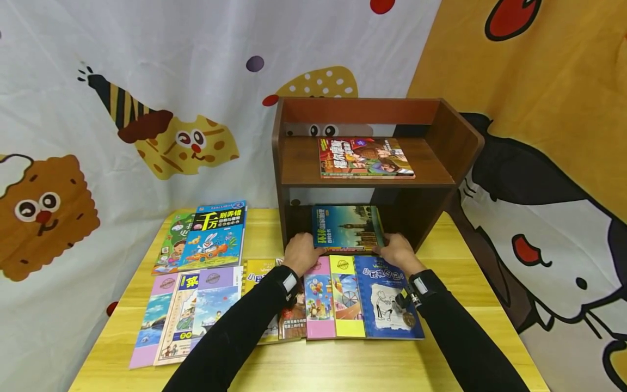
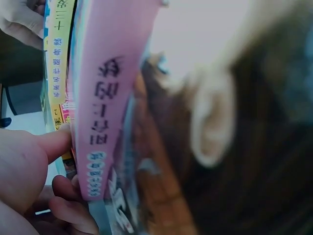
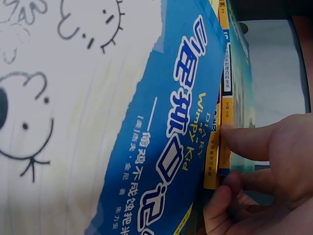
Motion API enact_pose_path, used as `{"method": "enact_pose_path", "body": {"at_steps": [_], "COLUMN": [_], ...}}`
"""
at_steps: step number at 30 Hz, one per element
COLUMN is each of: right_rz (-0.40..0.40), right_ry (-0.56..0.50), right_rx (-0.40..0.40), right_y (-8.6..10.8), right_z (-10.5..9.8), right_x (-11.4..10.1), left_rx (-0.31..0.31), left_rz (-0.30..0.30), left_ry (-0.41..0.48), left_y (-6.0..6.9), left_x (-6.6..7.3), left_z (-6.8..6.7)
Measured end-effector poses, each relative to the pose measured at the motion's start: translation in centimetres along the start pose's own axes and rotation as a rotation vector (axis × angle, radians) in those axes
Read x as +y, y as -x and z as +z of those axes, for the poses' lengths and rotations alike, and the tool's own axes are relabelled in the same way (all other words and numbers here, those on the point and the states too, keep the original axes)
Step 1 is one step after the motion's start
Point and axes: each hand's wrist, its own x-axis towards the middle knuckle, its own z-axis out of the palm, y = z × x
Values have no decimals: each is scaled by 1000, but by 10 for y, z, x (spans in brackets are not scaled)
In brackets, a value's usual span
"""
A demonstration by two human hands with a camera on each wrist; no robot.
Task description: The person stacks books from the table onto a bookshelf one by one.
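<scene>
Clock-tower book (image 1: 348, 226): poss. slip or snag at shelf mouth

It lies face up atop ≥1 other as a thin stack (image 1: 348, 250) in the lower compartment (image 1: 405, 215) of the wooden shelf unit (image 1: 455, 144), front edge abt. at the opening. L hand (image 1: 301, 255) pinches the stack's L front corner; R hand (image 1: 399, 253) does likewise on the R, thumb on the spines (image 3: 226, 110). Fingers curled, tips partly hidden, so can't tell how far under they reach.

Main risk, imo: uneven grip. Covers look glossy, so if one hand squeezes less or moves sooner, top book could slide off the one beneath, or the stack could skew and jam a corner. 2nd: fingers prob. get trapped underneath if it drops too quickly.

Also little room out front: blue book (image 1: 387, 296), yellow book (image 1: 349, 326) and pink book (image 1: 320, 305) lie just beside the opening on the table (image 1: 313, 370). Pulled fwd w/o a lift, the stack could catch their top edges & shove the row out of line. L sleeve (image 1: 235, 332) and R wristband (image 1: 422, 286) are over the row too; a low forearm might drag covers. Red comic (image 1: 364, 158) up top looks OK unless the unit gets bumped hard
</scene>
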Motion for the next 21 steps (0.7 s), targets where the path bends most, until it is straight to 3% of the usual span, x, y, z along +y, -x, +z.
{"method": "enact_pose_path", "body": {"at_steps": [16,21], "right_rz": [25,-42], "right_ry": [20,14], "right_rx": [27,103], "right_y": [5,14], "right_z": [0,-1], "right_x": [-3,-3], "left_rx": [20,61], "left_rz": [54,65], "left_ry": [-31,-11], "left_y": [2,10], "left_x": [-1,5], "left_z": [0,-8]}}
